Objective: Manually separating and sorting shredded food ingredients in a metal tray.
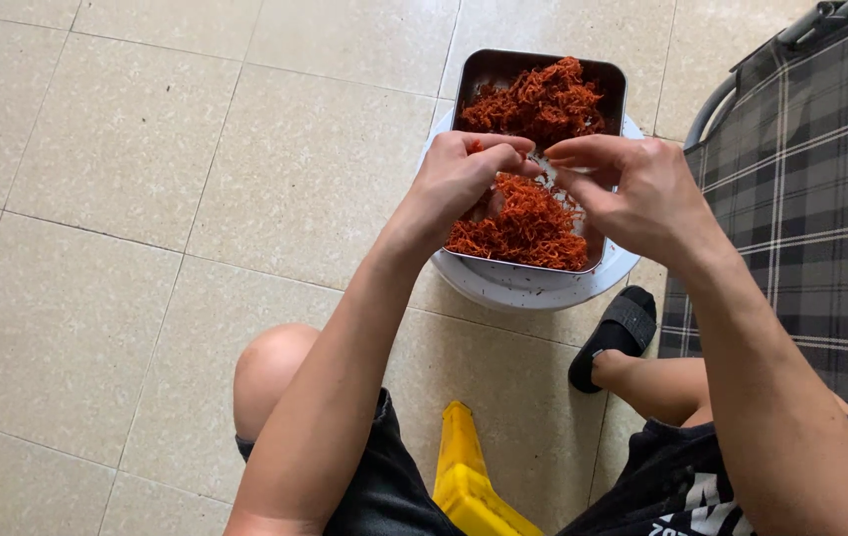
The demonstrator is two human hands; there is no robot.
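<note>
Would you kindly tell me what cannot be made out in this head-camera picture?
- Middle of the metal tray: hidden by the left hand and right hand.
- What the fingertips pinch: too small to tell.
- White basin under the tray: only its rim shows.
- Yellow object: cut off by the bottom edge.
- Plaid chair: cut off at the right edge.

We hold both bare forearms stretched forward and angled inward, so our 2 hands meet close together. Our left hand (464, 174) is curled, fingers bent under and knuckles up. Our right hand (633, 194) faces it, thumb and fingertips pinched toward the left one, wrist slightly bent.
</note>
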